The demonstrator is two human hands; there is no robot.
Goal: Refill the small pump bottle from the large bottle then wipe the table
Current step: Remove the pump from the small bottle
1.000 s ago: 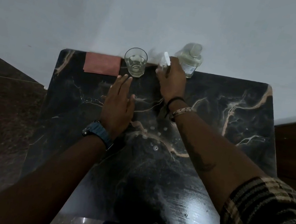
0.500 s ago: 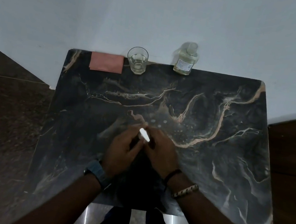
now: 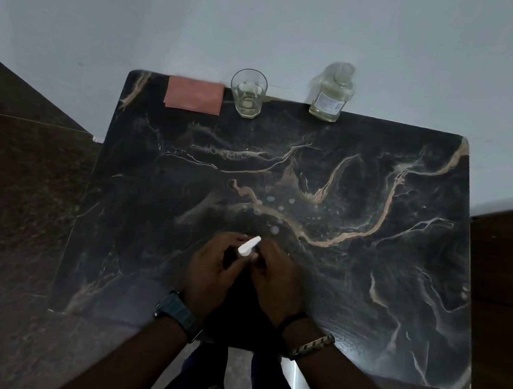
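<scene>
The small pump bottle (image 3: 248, 246) shows only its white pump head between my two hands near the table's front middle; its body is hidden by my fingers. My left hand (image 3: 212, 271) and my right hand (image 3: 275, 279) both close around it. The large clear bottle (image 3: 330, 92), capped and holding pale liquid, stands upright at the back edge, right of centre. A folded pink cloth (image 3: 194, 95) lies flat at the back left of the black marble table (image 3: 369, 278). Several small droplets (image 3: 274, 212) dot the tabletop just beyond my hands.
A clear drinking glass (image 3: 248, 93) with a little liquid stands between the cloth and the large bottle. A pale wall rises right behind the table. Dark floor lies to the left, and a dark wooden surface (image 3: 509, 298) to the right.
My right hand took the small pump bottle from the back edge next to the large bottle and brought it to the front middle. My left hand joined it there. Since half a second ago, the pump head has turned.
</scene>
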